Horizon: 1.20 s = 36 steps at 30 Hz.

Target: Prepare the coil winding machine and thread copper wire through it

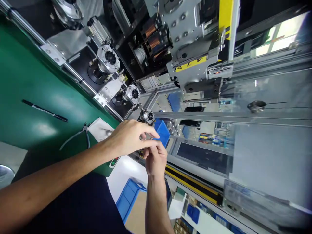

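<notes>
My left hand (130,138) reaches in from the left with its fingers bent and pinched towards the right. My right hand (156,159) comes up from below, fingers curled, and its fingertips meet those of my left hand. Whatever the two hands hold between them is too small and too covered to name. Just beyond the fingers is a round metal fixture (147,116), the nearest in a row with a second fixture (133,94) and a larger one (108,58). A blue bin (162,131) shows behind my fingertips.
On the green mat (48,94) lie a black pen (45,110), cutting pliers (85,128) and a white piece (98,129). A metal rail (80,79) edges the machine. Overhead hangs a machine head (190,48) with copper coils (156,42). A blue crate (129,198) stands below.
</notes>
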Each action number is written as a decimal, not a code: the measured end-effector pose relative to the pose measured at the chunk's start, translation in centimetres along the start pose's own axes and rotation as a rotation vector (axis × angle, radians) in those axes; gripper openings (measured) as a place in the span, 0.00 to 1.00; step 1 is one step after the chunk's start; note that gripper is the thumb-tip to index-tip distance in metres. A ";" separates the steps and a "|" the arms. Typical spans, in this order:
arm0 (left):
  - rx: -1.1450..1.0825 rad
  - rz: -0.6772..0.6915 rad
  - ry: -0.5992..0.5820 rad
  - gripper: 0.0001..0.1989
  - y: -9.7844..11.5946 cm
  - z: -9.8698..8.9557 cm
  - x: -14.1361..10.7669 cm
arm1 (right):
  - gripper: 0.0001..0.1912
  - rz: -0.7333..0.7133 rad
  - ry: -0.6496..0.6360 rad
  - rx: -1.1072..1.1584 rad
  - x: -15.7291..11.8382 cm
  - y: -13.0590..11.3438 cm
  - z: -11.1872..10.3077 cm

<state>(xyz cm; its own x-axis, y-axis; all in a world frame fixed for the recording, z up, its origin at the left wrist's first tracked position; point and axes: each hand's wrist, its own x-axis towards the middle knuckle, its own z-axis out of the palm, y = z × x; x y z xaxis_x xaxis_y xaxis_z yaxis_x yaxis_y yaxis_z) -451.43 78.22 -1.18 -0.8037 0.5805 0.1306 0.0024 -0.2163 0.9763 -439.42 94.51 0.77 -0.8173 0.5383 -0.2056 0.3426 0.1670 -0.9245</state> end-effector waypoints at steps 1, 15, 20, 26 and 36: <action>-0.012 0.011 -0.022 0.05 -0.2 -0.1 0.4 | 0.23 -0.017 -0.011 -0.002 0.6 -0.5 0.2; -0.296 0.031 0.041 0.04 -0.5 -0.7 9.4 | 0.26 0.014 0.039 0.104 9.1 -5.4 1.6; -0.235 0.089 -0.066 0.06 -0.7 -0.7 11.7 | 0.26 0.022 0.041 0.074 10.3 -5.9 0.5; -0.130 0.129 -0.010 0.07 -1.2 0.2 12.9 | 0.23 0.089 0.094 0.150 11.2 -6.2 0.0; 0.005 0.157 0.093 0.06 -1.6 1.7 14.3 | 0.22 0.109 0.219 0.249 12.4 -7.3 1.0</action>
<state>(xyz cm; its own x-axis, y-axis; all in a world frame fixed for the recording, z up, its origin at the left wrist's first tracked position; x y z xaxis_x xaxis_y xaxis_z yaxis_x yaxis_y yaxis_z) -461.92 88.26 -0.59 -0.8446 0.4653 0.2649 0.1345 -0.2946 0.9461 -452.52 99.20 4.61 -0.6538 0.7110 -0.2587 0.2767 -0.0935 -0.9564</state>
